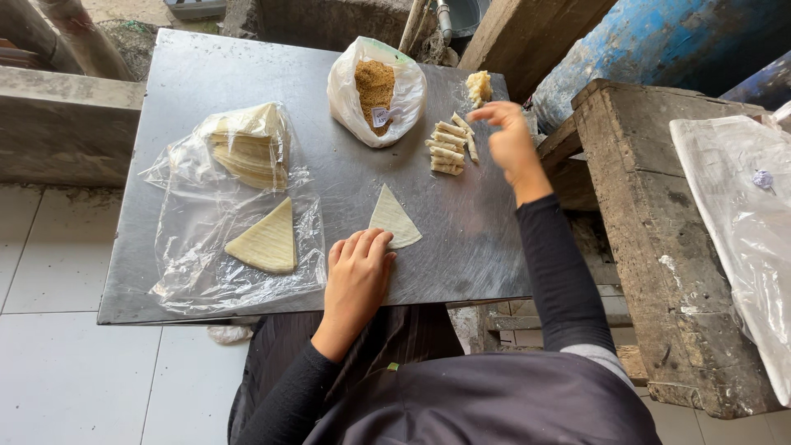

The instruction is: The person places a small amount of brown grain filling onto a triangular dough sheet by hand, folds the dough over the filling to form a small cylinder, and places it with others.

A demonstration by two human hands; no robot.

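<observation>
Pressing a pale triangular wrapper [394, 217] (ridged, flat), the left hand [357, 276] rests.

Soft even daylight, bright overall, dull sheen on the steel table [206, 74], glare on the plastic bags [198, 247] (wrinkles catch it), faint shadows, sharp centre, wide-angle bending at edges

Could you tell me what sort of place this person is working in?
Probably a makeshift outdoor or semi-open food-preparation spot. A bare metal table holds triangular wrappers, rolled pieces and a bag of crumbs, with rough concrete and a weathered wooden bench around it.
</observation>
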